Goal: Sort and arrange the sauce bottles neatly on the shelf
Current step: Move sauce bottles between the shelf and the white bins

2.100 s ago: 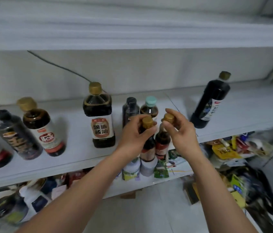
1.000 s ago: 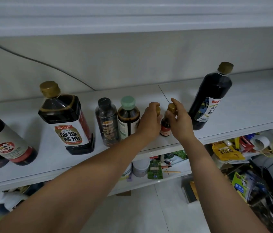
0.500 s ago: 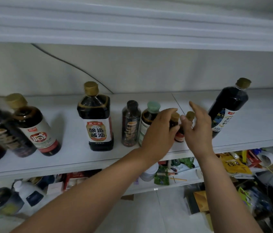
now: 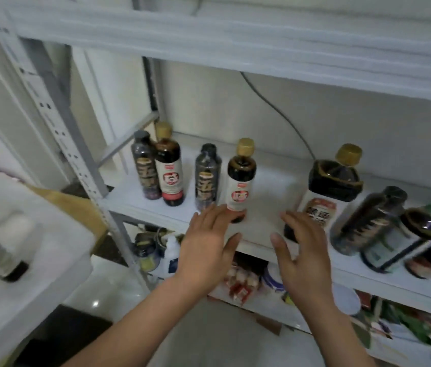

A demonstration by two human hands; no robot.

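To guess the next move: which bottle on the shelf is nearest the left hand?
The gold-capped, white-labelled bottle, fourth from the left end of the shelf: fingertips of the left hand are at its base; the others stand farther off.

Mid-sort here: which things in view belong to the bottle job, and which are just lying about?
Job: shelf, gold-capped bottle by left hand, black-capped bottle beside it, big square soy bottle near right hand.
Lying about: packets and white bottle below the shelf; wall cable.

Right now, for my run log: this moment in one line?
left hand: open, beside gold-capped bottle | right hand: open, holding nothing | both before shelf
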